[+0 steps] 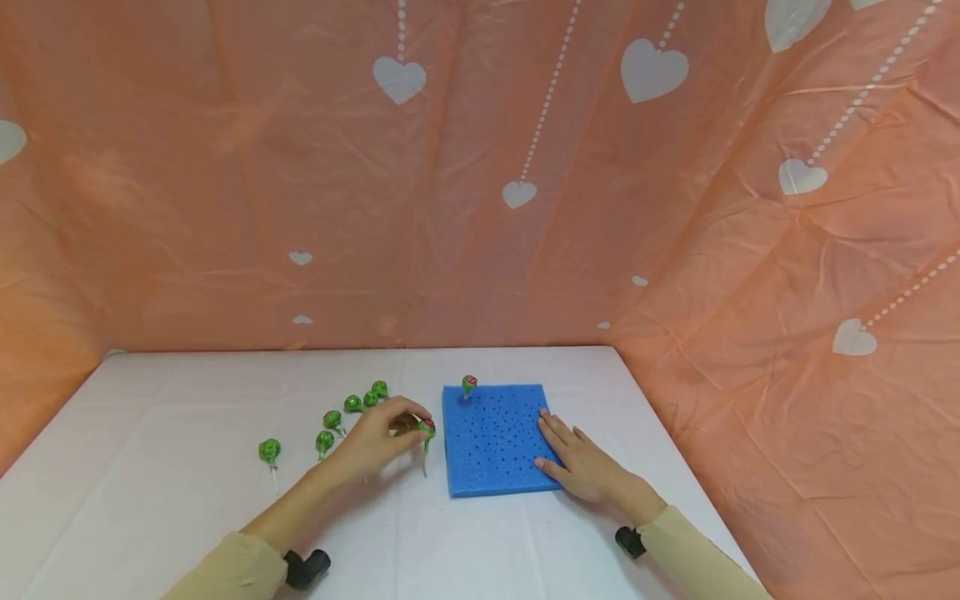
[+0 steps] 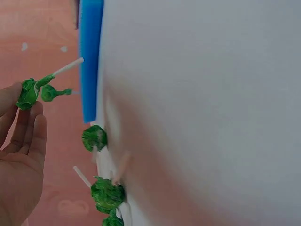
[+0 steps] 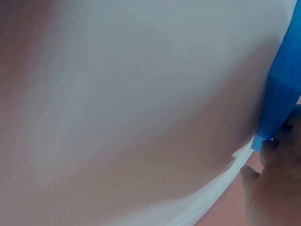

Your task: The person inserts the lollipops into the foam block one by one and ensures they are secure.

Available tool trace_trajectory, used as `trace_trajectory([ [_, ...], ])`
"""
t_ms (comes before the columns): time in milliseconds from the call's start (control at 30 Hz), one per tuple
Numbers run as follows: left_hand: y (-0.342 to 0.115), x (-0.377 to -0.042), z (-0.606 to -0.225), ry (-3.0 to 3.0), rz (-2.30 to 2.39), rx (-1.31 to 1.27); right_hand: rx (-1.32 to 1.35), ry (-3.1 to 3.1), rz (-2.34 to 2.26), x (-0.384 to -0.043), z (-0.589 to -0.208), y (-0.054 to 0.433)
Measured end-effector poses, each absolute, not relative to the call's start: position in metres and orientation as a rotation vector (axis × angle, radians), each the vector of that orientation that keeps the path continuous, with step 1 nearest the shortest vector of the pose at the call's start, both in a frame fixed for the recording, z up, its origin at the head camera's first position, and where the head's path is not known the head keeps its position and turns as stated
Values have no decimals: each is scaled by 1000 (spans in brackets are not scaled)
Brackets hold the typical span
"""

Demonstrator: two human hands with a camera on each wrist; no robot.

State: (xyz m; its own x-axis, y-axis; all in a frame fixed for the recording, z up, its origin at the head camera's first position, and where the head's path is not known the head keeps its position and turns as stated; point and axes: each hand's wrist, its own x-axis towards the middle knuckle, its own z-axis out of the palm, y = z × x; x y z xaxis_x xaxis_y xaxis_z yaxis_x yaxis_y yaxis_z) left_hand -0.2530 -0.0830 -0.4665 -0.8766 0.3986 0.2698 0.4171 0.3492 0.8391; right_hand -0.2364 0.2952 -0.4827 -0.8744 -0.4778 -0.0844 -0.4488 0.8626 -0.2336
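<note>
My left hand (image 1: pixel 378 437) pinches a green-and-red wrapped lollipop (image 1: pixel 427 428) by its candy head, stick pointing down, just left of a blue foam board (image 1: pixel 495 442). In the left wrist view the fingers and thumb hold that lollipop (image 2: pixel 28 95) with its white stick free. Small dark holes dot the board's top. A second lollipop (image 1: pixel 469 384) stands upright in the board's far left corner. My right hand (image 1: pixel 588 467) rests with extended fingers on the board's right edge; in the right wrist view the hand (image 3: pixel 277 174) lies against the blue foam (image 3: pixel 282 89).
Several green lollipops lie on the white-covered table (image 1: pixel 187 417) left of the board, one (image 1: pixel 269 452) apart at the far left and others (image 1: pixel 353 404) near the left hand. An orange curtain with white hearts (image 1: pixel 480 275) hangs behind the table and along the right.
</note>
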Motion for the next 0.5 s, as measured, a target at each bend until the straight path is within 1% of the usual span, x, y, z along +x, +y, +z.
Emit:
trace_trajectory([
  [500,-62,-263,-453,-2349,-1625,-751,-706,2896,-316,-234,-479,293],
])
